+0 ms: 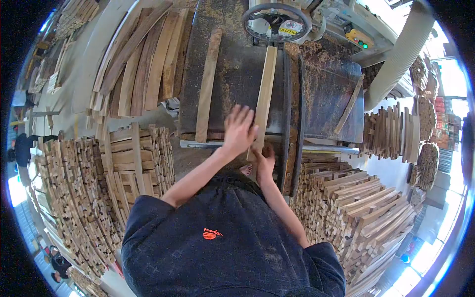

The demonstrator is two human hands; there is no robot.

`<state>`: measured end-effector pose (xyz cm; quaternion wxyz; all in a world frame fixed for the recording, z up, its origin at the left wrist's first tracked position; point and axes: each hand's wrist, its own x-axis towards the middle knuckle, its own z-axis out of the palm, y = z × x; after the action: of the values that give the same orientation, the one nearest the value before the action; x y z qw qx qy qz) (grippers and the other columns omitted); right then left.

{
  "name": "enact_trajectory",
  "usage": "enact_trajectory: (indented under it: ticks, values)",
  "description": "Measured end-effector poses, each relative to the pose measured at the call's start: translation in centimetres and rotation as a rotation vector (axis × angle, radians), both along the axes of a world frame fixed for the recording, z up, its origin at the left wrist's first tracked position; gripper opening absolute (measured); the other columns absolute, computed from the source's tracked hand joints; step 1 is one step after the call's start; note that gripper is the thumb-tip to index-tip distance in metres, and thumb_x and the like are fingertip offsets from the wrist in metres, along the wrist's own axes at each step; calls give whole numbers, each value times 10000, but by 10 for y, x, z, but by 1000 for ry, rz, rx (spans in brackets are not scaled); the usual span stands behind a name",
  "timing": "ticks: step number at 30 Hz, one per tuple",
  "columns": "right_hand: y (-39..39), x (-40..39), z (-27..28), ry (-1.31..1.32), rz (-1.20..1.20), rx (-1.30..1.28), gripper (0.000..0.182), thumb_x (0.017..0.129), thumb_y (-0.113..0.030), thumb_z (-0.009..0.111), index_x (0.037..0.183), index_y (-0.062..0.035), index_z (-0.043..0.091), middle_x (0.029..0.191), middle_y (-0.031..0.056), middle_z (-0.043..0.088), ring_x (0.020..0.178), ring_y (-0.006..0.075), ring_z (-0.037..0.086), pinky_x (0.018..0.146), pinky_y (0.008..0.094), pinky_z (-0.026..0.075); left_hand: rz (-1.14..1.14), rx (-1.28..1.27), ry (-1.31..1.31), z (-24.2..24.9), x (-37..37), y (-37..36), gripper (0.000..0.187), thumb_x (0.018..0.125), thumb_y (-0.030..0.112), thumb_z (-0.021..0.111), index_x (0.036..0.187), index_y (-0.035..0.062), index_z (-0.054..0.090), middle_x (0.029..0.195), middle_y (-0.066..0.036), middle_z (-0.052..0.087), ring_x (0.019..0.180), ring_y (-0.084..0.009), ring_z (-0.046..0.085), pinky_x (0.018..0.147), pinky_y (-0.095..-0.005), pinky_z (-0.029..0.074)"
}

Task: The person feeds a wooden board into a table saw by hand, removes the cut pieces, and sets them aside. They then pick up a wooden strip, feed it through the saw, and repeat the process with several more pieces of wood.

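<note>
A long pale wood strip (265, 94) lies lengthwise on the dark, sawdust-strewn machine table (232, 64), its near end sticking out past the front edge. My left hand (240, 129) is spread over the table, its fingertips just left of the strip. At the strip's near end, my right hand (264, 161) is closed round the wood, thumb on its left side. Further left on the table lies a second, browner strip (208, 89), touched by neither hand.
A black handwheel (276, 22) stands at the table's far end. Right of a long guide rail (298, 99), a thin offcut (350, 106) lies on sawdust. Boards (148, 64) are piled at left; stacked strips (366, 203) stand at right. A ribbed hose (403, 54) hangs at upper right.
</note>
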<state>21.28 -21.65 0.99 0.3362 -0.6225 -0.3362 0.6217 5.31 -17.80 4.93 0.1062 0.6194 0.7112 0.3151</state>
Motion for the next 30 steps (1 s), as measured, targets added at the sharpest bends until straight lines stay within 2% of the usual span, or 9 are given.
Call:
enact_trajectory:
  ticks: [1, 3, 7, 15, 18, 20, 24, 27, 30]
  values:
    - [3, 2, 11, -5, 0, 3, 674, 929, -181, 731, 1479, -12, 381, 1283, 137, 611, 1135, 236, 608, 928, 358, 495, -55, -81, 7, -14, 16, 11, 524, 914, 223, 652, 1408, 86, 546, 1476, -260, 466, 1436, -401, 361, 1130, -562, 288]
    - [11, 3, 47, 209, -168, -647, 549, 972, -259, 679, 1436, -66, 457, 1260, 89, 618, 1056, 236, 619, 864, 350, 497, -69, -1, 12, -31, 39, 29, 510, 932, 203, 613, 1425, 104, 531, 1499, -263, 441, 1440, -403, 364, 1136, -543, 280]
    - [6, 8, 43, 601, -345, -399, 429, 1013, -448, 591, 1279, -112, 595, 1064, -12, 609, 881, 122, 578, 724, 290, 458, -53, 17, 2, -28, 74, 57, 572, 902, 170, 626, 1458, 104, 509, 1546, -270, 384, 1456, -395, 351, 1153, -543, 270]
    - [51, -7, 45, 245, -268, -402, 375, 995, -487, 610, 1143, -144, 630, 868, -49, 605, 724, 71, 547, 609, 240, 372, 148, 41, -64, -15, 77, 125, 525, 901, 149, 599, 1424, 149, 550, 1523, -269, 403, 1431, -405, 378, 1132, -541, 287]
    - [51, -4, 35, 426, -366, -395, 306, 1033, -408, 572, 1102, -118, 637, 820, -41, 593, 675, 69, 557, 591, 222, 417, 80, 58, -50, -18, 71, 123, 520, 905, 152, 593, 1423, 138, 544, 1512, -294, 392, 1422, -438, 367, 1124, -556, 293]
    - [41, 13, 9, 1224, -470, -421, 239, 1069, -245, 509, 1148, -70, 652, 879, -13, 660, 683, 73, 589, 588, 210, 480, -25, 75, -24, -23, 64, 117, 558, 920, 194, 586, 1458, 86, 488, 1529, -341, 327, 1429, -477, 326, 1118, -587, 295]
    - [18, 34, 15, 1640, -611, -625, 269, 1041, -80, 461, 1234, -1, 632, 1075, 82, 735, 785, 102, 669, 646, 212, 558, -227, -40, 73, -21, 57, 82, 706, 945, 311, 574, 1518, -27, 335, 1551, -385, 235, 1437, -535, 267, 1141, -611, 263]
    - [-7, 50, 19, 1489, -867, -747, 287, 986, -43, 515, 1249, -7, 623, 1092, 107, 722, 813, 136, 697, 683, 239, 597, -279, -72, 114, -24, 64, 52, 735, 956, 343, 577, 1526, -39, 314, 1561, -383, 216, 1456, -523, 245, 1157, -596, 240]
    - [-25, 57, 44, 1377, -722, -637, 252, 984, -49, 528, 1216, -3, 617, 1158, 144, 678, 1051, 224, 678, 821, 300, 593, -331, -43, -72, -19, 63, 25, 751, 989, 361, 543, 1538, -67, 260, 1583, -359, 199, 1488, -483, 208, 1183, -569, 186]
